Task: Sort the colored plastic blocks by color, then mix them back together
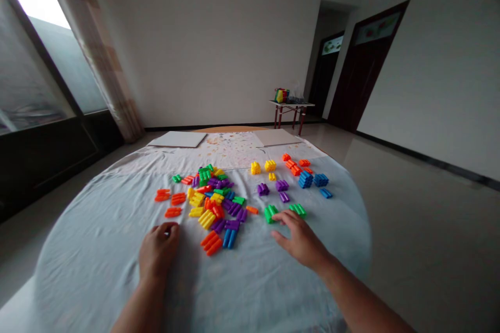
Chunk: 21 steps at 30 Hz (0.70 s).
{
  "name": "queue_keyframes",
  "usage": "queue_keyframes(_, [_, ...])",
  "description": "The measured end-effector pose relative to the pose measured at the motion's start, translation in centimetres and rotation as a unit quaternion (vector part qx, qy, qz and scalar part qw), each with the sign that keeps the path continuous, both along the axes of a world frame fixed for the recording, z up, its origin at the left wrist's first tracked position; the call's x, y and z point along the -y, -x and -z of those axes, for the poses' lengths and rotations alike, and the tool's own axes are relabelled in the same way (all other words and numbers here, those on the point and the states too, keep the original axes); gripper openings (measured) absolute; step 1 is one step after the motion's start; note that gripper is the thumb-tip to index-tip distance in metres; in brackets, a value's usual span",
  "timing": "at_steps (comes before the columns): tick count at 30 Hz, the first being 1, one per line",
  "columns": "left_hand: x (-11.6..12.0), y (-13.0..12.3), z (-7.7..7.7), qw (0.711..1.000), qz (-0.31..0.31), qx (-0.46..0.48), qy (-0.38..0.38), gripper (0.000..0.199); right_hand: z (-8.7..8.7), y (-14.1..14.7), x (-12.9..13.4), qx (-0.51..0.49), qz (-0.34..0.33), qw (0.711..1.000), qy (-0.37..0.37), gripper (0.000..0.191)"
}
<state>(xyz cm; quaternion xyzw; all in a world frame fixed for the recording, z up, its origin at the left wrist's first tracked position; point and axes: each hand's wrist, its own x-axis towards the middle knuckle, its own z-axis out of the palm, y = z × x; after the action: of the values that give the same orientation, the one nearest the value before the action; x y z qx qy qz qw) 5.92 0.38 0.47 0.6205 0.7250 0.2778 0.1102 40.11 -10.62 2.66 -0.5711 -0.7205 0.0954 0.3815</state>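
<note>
My right hand (295,234) reaches in from the right, fingers apart, its fingertips at a green block cluster (270,214). Just behind it lies another green cluster (298,210). My left hand (159,244) rests on the cloth with curled fingers; whether something is inside cannot be made out. Between the hands spreads a mixed pile of orange, yellow, purple, green and blue blocks (206,219). Purple clusters (282,185), yellow clusters (270,165), blue clusters (305,179) and orange clusters (292,167) stand grouped by colour at the right. Several orange pieces (173,212) lie left of the pile.
A pale cloth covers the round table (97,229). Two flat boards, one at the far left (178,139) and one at the far right (277,137), lie near its back edge. Beyond stands a small table (291,103) with bags on it.
</note>
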Motion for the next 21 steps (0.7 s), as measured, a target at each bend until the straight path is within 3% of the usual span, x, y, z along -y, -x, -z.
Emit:
queue_keyframes(4, [0.4, -0.1, 0.1, 1.000, 0.004, 0.002, -0.011, 0.038, 0.0, 5.6, -3.0, 0.018, -0.118, 0.993, 0.001, 0.033])
queue_keyframes(8, [0.6, -0.1, 0.1, 1.000, 0.011, 0.005, -0.015, 0.038, 1.4, 8.4, -5.8, 0.079, -0.135, 0.988, 0.014, 0.046])
queue_keyframes(13, [0.4, 0.2, 0.1, 1.000, 0.021, 0.012, -0.016, 0.037, 2.3, 8.8, -6.0, 0.124, -0.140, 0.982, 0.033, 0.036])
queue_keyframes(21, [-0.4, 0.8, 0.3, 0.999, 0.025, 0.025, 0.000, 0.039, 2.5, 8.3, -5.1, 0.086, -0.102, 0.990, 0.053, 0.033])
